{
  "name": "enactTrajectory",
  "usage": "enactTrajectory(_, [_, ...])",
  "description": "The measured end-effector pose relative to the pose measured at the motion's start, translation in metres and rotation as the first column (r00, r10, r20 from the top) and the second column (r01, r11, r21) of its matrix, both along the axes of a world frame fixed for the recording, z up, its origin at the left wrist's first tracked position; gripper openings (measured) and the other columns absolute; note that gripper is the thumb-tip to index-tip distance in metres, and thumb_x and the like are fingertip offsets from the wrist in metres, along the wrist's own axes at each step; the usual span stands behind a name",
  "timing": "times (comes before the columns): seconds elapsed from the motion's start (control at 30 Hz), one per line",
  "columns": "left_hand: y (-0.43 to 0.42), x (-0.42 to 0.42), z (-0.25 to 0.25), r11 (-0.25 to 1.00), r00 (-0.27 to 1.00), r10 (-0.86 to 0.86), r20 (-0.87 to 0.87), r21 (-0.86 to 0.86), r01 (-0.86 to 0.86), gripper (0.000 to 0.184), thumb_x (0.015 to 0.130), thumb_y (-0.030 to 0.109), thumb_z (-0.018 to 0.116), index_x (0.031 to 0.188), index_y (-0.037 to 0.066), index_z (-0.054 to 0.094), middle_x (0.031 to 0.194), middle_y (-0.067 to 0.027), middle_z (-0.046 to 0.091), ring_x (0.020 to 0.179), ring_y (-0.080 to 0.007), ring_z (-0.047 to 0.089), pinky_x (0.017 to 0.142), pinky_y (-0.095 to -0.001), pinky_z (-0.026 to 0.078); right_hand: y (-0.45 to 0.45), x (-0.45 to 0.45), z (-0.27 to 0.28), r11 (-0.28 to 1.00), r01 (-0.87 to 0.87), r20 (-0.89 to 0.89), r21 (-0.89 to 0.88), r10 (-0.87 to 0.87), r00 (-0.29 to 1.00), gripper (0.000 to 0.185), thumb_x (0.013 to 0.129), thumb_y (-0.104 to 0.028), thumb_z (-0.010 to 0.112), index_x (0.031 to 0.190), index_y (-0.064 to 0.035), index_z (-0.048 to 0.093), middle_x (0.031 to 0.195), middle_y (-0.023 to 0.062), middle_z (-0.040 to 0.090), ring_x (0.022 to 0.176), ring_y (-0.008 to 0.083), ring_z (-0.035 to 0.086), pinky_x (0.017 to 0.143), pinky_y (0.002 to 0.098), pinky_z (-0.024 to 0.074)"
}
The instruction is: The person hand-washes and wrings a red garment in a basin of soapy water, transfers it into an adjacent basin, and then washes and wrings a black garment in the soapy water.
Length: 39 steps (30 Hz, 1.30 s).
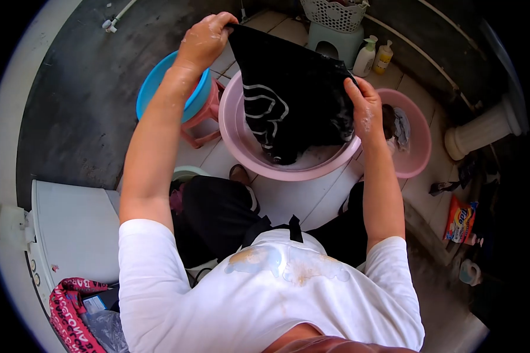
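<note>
A black garment with pale curved line markings is stretched between my two hands above a pink basin. My left hand, flecked with suds, is raised and pinches the garment's upper left corner. At the garment's right edge, my right hand grips the cloth with the thumb on the near side and suds on the wrist. The lower part of the garment hangs into the basin, where whitish, sudsy water shows. Whether its bottom touches the basin floor is hidden.
A blue basin rests on a pink stool at left. Another pink basin with clothes stands at right. Behind are a white pump bottle, a yellow bottle and a basket on a stool. An orange Tide packet lies far right.
</note>
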<state>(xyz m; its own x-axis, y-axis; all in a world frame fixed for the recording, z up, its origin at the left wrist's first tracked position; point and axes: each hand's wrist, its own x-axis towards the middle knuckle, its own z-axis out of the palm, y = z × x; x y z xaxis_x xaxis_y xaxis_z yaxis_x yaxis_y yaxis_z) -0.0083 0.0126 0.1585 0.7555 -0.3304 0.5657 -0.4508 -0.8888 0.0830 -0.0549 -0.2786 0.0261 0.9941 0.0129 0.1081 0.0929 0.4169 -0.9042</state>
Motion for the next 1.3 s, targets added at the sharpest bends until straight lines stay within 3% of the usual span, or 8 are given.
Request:
enactTrajectory(0.13, [0.011, 0.015, -0.063, 0.924, 0.971, 0.127, -0.205, -0.331, -0.191, 0.017, 0.081, 0.01, 0.045, 0.094, 0.01, 0.056, 0.083, -0.0123, 0.058, 0.078, -0.0293, 0.059, 0.068, -0.0376, 0.048, 0.028, -0.025, -0.006, 0.973, -0.224, 0.003, -0.059, 0.225, 0.974, 0.017, 0.083, -0.015, 0.061, 0.093, -0.0005, 0.062, 0.081, -0.0025, 0.059, 0.072, 0.0051, 0.051, 0.067, 0.0188, 0.0409])
enactTrajectory(0.23, [-0.003, 0.007, -0.091, 0.335, 0.829, -0.276, -0.487, -0.857, -0.392, 0.016, 0.081, 0.003, 0.042, 0.095, 0.006, 0.05, 0.084, -0.0054, 0.057, 0.074, -0.0156, 0.057, 0.063, -0.031, 0.05, 0.056, -0.056, -0.011, 0.813, -0.421, -0.056, -0.402, 0.437, 0.898, 0.021, 0.082, -0.016, 0.061, 0.094, 0.0, 0.062, 0.082, 0.003, 0.059, 0.075, 0.0083, 0.053, 0.069, 0.0227, 0.0433])
enactTrajectory(0.37, [-0.005, 0.004, -0.098, -0.24, 0.747, -0.657, -0.098, -0.912, -0.331, 0.01, 0.086, 0.004, 0.044, 0.096, 0.005, 0.044, 0.101, -0.0244, 0.058, 0.083, -0.0307, 0.061, 0.07, -0.0401, 0.053, 0.078, -0.072, -0.034, 0.664, -0.365, 0.137, -0.652, 0.577, 0.805, 0.031, 0.081, -0.025, 0.061, 0.102, -0.0022, 0.061, 0.099, 0.0165, 0.06, 0.088, 0.0301, 0.058, 0.078, 0.0334, 0.0454])
enactTrajectory(0.67, [-0.015, 0.018, 0.013, -0.05, 0.299, -0.954, 0.029, -0.997, -0.062, 0.018, 0.089, 0.013, 0.038, 0.101, 0.006, 0.049, 0.115, -0.0311, 0.048, 0.095, -0.039, 0.057, 0.081, -0.0454, 0.05, 0.053, -0.002, -0.01, 0.872, 0.119, 0.24, -0.475, -0.001, 0.971, 0.036, 0.079, -0.009, 0.061, 0.112, -0.0026, 0.051, 0.107, 0.0096, 0.051, 0.089, 0.0181, 0.056, 0.078, 0.0291, 0.045])
enactTrajectory(0.77, [-0.031, 0.031, 0.057, -0.106, -0.091, -0.991, 0.1, -0.993, 0.057, 0.024, 0.088, 0.014, 0.042, 0.111, 0.007, 0.045, 0.119, -0.0292, 0.046, 0.104, -0.0378, 0.053, 0.087, -0.0446, 0.046, 0.051, 0.005, -0.009, 0.896, 0.153, 0.269, -0.417, -0.039, 0.962, 0.044, 0.077, -0.007, 0.062, 0.119, -0.0042, 0.047, 0.112, 0.0107, 0.05, 0.094, 0.0197, 0.055, 0.082, 0.0305, 0.044])
enactTrajectory(0.93, [-0.03, 0.029, 0.057, 0.02, 0.021, -1.0, -0.017, -0.985, 0.171, 0.024, 0.09, 0.022, 0.04, 0.103, 0.004, 0.047, 0.115, -0.028, 0.049, 0.091, -0.0376, 0.059, 0.079, -0.0457, 0.049, 0.05, 0.001, -0.006, 0.844, 0.141, 0.323, -0.517, 0.041, 0.945, 0.054, 0.074, -0.006, 0.065, 0.123, -0.0055, 0.044, 0.111, 0.0118, 0.055, 0.101, 0.0242, 0.054, 0.088, 0.0303, 0.0405])
enactTrajectory(1.07, [-0.009, 0.024, 0.01, 0.016, 0.132, -0.991, -0.03, -0.995, -0.103, 0.016, 0.088, 0.01, 0.042, 0.1, 0.004, 0.05, 0.115, -0.0307, 0.049, 0.097, -0.0359, 0.058, 0.083, -0.0425, 0.05, 0.037, 0.0, -0.023, 0.745, 0.044, 0.203, -0.665, 0.124, 0.971, 0.031, 0.07, -0.004, 0.066, 0.1, -0.0039, 0.06, 0.092, 0.0101, 0.057, 0.088, 0.0233, 0.056, 0.08, 0.0291, 0.0422])
enactTrajectory(1.3, [0.033, 0.028, -0.086, 0.569, 0.683, -0.541, -0.49, -0.812, -0.132, 0.017, 0.079, 0.001, 0.051, 0.095, 0.004, 0.056, 0.109, -0.0127, 0.057, 0.104, -0.0196, 0.053, 0.084, -0.0275, 0.044, 0.02, -0.004, -0.018, 0.898, 0.031, 0.003, -0.44, -0.033, 0.999, 0.026, 0.071, 0.004, 0.059, 0.096, -0.0013, 0.062, 0.091, 0.0058, 0.06, 0.084, 0.0136, 0.055, 0.078, 0.0229, 0.0419])
